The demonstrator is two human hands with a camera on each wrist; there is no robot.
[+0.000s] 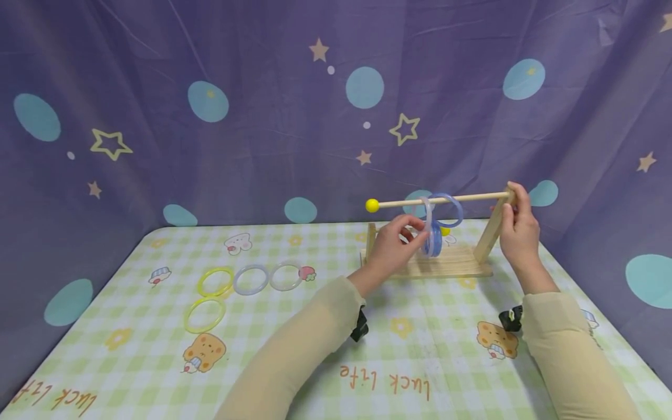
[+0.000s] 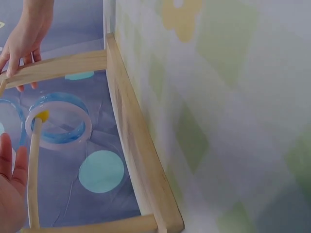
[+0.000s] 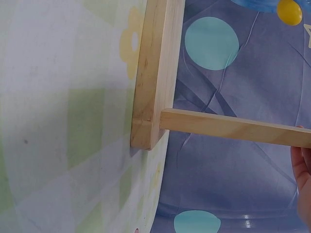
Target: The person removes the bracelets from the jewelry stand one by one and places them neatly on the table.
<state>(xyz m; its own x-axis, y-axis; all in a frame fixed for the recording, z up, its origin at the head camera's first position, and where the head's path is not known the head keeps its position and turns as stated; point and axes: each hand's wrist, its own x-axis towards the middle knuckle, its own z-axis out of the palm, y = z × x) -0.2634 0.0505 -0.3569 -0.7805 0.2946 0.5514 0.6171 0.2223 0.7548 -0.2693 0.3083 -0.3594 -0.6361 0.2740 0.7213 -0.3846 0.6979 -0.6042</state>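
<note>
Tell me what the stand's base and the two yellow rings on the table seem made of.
Stand base: pale, matte wood; grain streaks show. Yellow rings: probably smooth plastic, since they look shiny and translucent, though resin is possible.

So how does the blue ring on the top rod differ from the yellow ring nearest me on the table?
They differ in color: the blue ring is blue, the yellow ring yellow. The blue ring hangs from the top rod, while the yellow ring rests on the tablecloth. The blue ring is up on edge; the yellow ring lies flat. Both are thin, round and open in the middle.
</note>
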